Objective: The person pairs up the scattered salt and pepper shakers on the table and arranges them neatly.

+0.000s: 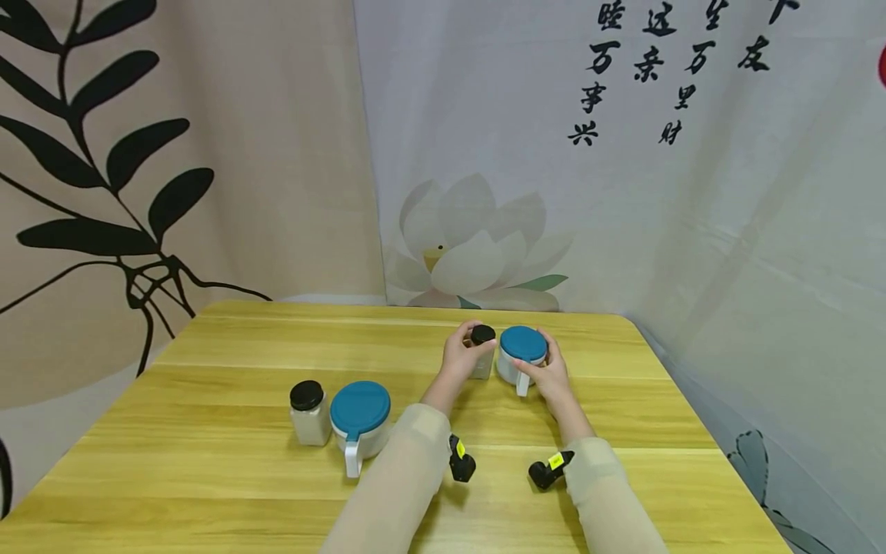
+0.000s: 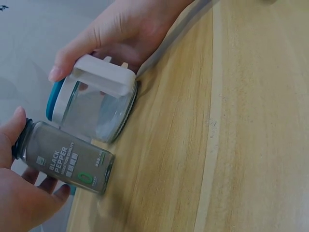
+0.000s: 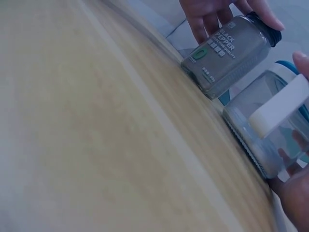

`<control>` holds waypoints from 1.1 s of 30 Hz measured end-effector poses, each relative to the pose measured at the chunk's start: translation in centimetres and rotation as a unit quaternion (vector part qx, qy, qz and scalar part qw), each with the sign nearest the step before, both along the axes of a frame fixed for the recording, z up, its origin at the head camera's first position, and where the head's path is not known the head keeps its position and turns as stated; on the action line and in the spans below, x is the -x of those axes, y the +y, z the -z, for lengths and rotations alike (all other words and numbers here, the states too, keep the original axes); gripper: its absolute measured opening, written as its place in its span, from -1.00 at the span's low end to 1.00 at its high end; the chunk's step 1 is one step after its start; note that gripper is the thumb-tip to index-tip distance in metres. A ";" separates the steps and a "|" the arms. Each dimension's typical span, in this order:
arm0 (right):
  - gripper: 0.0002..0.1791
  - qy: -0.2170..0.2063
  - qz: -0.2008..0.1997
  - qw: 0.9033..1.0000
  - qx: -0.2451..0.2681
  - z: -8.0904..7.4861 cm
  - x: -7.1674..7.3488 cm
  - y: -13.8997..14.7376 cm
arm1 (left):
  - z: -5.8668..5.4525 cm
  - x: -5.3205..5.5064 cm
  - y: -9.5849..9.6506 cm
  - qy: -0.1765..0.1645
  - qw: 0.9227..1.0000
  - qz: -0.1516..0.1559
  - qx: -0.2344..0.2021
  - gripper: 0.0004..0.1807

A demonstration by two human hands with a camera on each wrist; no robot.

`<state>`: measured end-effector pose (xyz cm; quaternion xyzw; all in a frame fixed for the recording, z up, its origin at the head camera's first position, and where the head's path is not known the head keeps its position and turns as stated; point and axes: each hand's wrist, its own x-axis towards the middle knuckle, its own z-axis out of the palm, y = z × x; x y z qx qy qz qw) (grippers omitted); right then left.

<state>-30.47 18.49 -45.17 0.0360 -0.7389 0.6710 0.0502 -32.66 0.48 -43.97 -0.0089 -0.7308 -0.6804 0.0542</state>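
Note:
My left hand [image 1: 458, 360] holds a black pepper jar [image 2: 67, 155], thumb near its black cap and the other fingers behind the body. The jar is clear-sided with a greyish filling and stands upright at the table's far side. Just to its right, my right hand [image 1: 555, 375] grips a clear glass seasoning pot [image 3: 263, 116], its fingers round the far side and the thumb by the lid. This pot has a blue lid [image 1: 523, 343] and a white handle [image 2: 104, 75] facing me. In the left wrist view the two containers sit side by side, bases at the tabletop.
Nearer on the left of the wooden table [image 1: 228, 477] stand a second black-capped jar [image 1: 310, 415] and another blue-lidded pot [image 1: 361, 419] with a white handle. Black wrist cameras [image 1: 550, 469] hang below both sleeves. Printed cloth [image 1: 692, 231] hangs behind the far edge.

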 end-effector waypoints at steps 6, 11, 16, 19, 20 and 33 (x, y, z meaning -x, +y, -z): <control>-0.05 0.003 0.000 1.000 -0.001 0.2 0.0 0.1 | 0.0 -0.3 0.1 -0.008 1.000 -0.002 -0.008 -0.51; -0.06 0.007 0.006 1.000 0.006 0.3 -0.1 0.1 | -0.1 -0.4 0.1 -0.006 1.000 -0.002 -0.013 -0.53; -0.07 0.012 0.008 1.000 0.009 0.1 -0.3 0.1 | -0.1 -0.6 0.0 -0.004 1.000 -0.001 -0.021 -0.54; -0.08 0.014 0.007 1.000 0.012 -0.1 -0.5 0.1 | -0.2 -0.7 0.0 -0.005 1.000 -0.002 -0.021 -0.53; -0.08 0.015 0.006 1.000 0.014 -0.1 -0.5 0.1 | -0.2 -0.8 0.0 -0.005 1.000 -0.002 -0.021 -0.53; -0.10 0.036 0.006 0.999 0.020 -0.9 -1.4 -0.2 | -0.7 -1.4 0.0 0.000 1.000 0.000 -0.024 -0.52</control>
